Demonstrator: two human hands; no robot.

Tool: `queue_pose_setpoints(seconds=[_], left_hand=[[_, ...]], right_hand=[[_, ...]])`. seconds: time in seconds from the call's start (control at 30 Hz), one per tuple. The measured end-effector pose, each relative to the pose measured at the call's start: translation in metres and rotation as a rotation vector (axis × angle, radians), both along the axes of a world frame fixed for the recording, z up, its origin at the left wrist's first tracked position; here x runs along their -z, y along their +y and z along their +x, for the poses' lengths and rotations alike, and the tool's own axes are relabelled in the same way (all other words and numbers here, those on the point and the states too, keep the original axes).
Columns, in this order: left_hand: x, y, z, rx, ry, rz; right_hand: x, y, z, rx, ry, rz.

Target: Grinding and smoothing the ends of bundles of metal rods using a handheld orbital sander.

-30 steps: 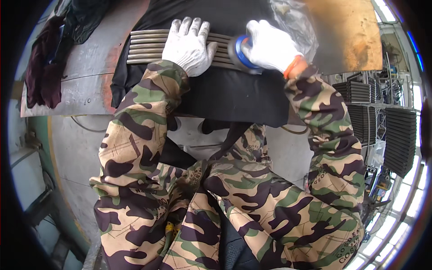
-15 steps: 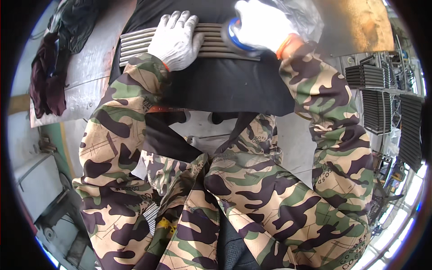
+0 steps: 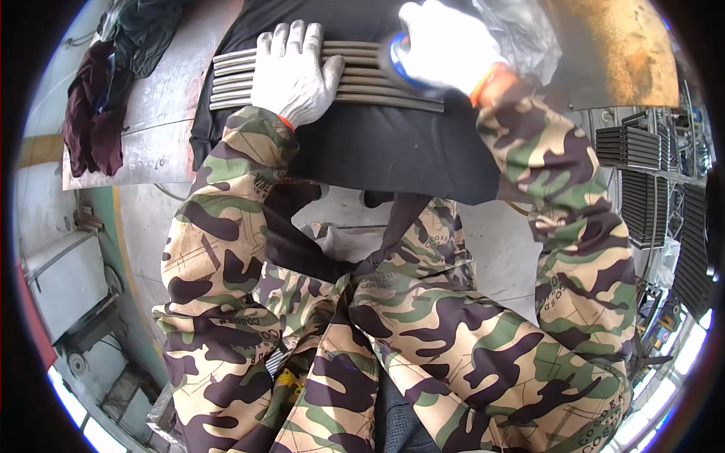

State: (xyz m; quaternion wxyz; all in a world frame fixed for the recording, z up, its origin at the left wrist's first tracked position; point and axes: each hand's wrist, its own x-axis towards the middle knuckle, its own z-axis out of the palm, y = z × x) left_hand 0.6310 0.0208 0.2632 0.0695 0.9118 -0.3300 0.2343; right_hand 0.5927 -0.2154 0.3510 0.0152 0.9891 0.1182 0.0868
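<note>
Several grey metal bars (image 3: pixel 355 79) lie side by side on a black cloth (image 3: pixel 377 147) over the bench. My left hand (image 3: pixel 294 72), in a white glove, presses flat on the left part of the bars. My right hand (image 3: pixel 445 45), also gloved, is closed around a round blue-rimmed tool (image 3: pixel 396 60) whose disc rests on the bars' right part. Both sleeves are camouflage patterned.
A metal bench top (image 3: pixel 151 113) carries dark red and black clothes (image 3: pixel 94 121) at the left. A rusty metal sheet (image 3: pixel 619 45) lies at the far right, with crumpled clear plastic (image 3: pixel 521 30) beside it. Stacks of dark bars (image 3: pixel 649 181) sit on racks to the right.
The view has tilted down, so the bench and both hands sit higher in the picture. My right hand with the tool has shifted a little along the bars; my left hand stays pressed on them.
</note>
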Motion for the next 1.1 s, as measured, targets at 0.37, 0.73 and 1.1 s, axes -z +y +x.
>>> queue_pose_setpoints(seconds=[0.37, 0.73, 1.1], left_hand=[[0.007, 0.003, -0.005, 0.004, -0.043, 0.015], [0.014, 0.023, -0.003, -0.04, 0.067, -0.018], [0.007, -0.011, 0.0, -0.039, -0.055, 0.023]], right_hand=[[-0.007, 0.021, -0.001, -0.013, 0.089, 0.076], [0.003, 0.042, -0.004, -0.051, 0.121, 0.016], [0.003, 0.012, -0.036, -0.022, -0.012, -0.001]])
